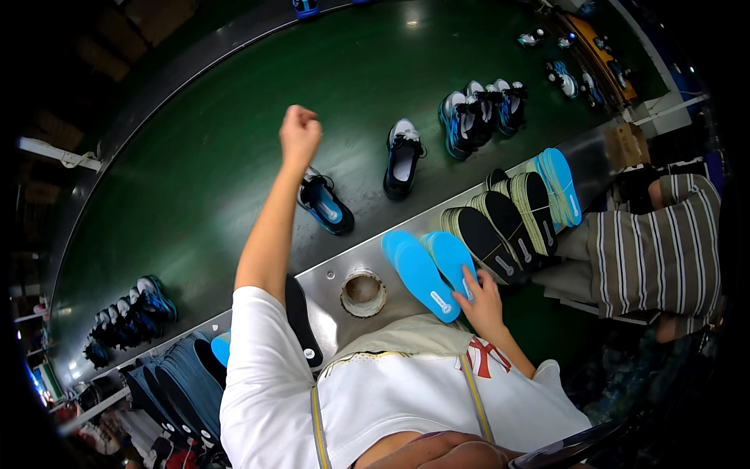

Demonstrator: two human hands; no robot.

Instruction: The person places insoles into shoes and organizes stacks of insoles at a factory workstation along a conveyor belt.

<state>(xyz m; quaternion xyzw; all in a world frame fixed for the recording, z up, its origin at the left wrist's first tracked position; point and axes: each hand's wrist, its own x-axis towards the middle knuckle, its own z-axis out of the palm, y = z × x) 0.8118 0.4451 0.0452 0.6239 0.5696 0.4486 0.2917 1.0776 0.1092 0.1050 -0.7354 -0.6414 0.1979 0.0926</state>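
Left hand (300,133) clenched, empty, just above a sneaker (326,205) already holding a blue insole. Right hand (482,303) pressing blue insoles (431,271) on the ledge; neighbouring sneaker (402,159) unfilled.

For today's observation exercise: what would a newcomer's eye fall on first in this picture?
Two bright blue insoles on the metal ledge, the right hand touching one. Beyond, the left hand is raised as a fist over a blue shoe on the green conveyor belt. Dark insoles are stacked further right.
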